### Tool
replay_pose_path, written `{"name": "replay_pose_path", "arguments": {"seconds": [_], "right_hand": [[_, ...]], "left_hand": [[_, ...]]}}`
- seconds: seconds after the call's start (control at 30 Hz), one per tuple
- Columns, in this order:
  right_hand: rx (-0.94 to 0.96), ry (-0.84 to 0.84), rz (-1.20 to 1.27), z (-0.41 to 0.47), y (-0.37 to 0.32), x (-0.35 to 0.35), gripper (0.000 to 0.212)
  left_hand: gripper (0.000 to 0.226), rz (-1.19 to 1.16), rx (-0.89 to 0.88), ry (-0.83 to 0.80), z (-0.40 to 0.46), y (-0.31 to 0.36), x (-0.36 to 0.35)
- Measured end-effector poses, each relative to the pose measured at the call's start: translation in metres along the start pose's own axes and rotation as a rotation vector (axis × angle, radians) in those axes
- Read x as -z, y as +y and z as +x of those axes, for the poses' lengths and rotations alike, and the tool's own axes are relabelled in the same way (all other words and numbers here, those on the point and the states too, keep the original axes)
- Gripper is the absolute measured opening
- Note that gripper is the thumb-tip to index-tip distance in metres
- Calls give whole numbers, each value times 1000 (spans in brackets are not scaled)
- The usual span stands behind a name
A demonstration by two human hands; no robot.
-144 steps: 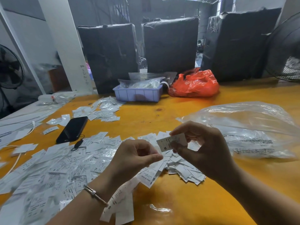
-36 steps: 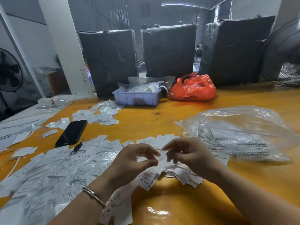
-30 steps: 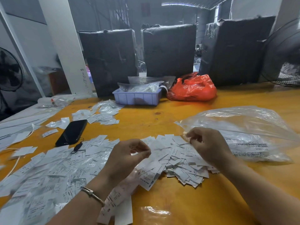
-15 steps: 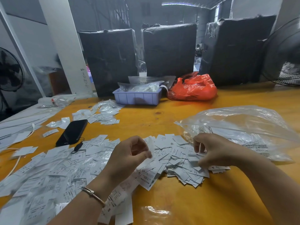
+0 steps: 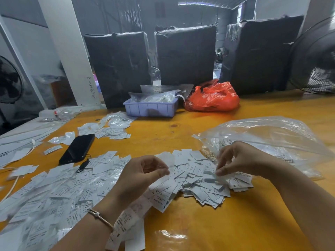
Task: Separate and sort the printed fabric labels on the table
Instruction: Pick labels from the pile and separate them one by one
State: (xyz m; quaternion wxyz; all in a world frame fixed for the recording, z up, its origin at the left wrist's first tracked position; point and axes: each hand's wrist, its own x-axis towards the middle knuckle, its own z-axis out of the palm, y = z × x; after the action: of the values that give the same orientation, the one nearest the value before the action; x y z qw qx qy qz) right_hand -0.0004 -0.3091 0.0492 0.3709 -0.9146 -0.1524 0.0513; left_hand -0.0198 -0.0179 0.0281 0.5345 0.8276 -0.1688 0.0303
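While right hand (image 5: 241, 160) pinches label (image 5: 210, 172) off pile (image 5: 203, 185), left hand (image 5: 143, 171) pinches strip (image 5: 168, 158); lift singly, read size first.

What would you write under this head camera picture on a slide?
Left hand pinches one label while right hand picks at the label pile on the yellow table.

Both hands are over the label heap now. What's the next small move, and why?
Probably lift the right hand clear of the heap: it pinches a label there, while the left hand already grips its own labels, so raising it would free one label for reading.
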Motion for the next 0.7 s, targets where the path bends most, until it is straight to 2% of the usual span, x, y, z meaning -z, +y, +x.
{"name": "replay_pose_path", "arguments": {"seconds": [0.2,0.3,0.4,0.57,0.7], "right_hand": [[173,53,520,-4,-17,-8,22],[197,33,681,-4,-22,-21,30],[171,128,673,-3,-24,-31,28],[252,219,702,-2,-25,-41,19],[273,224,724,-2,-27,-46,47]], "left_hand": [[14,-29,20,25,0,-1,0],[6,-105,22,-6,1,-1,0],[9,-133,16,-44,-1,0,1],[10,-177,17,-78,-1,0,0],[11,-134,1,-70,-1,1,-1]]}}
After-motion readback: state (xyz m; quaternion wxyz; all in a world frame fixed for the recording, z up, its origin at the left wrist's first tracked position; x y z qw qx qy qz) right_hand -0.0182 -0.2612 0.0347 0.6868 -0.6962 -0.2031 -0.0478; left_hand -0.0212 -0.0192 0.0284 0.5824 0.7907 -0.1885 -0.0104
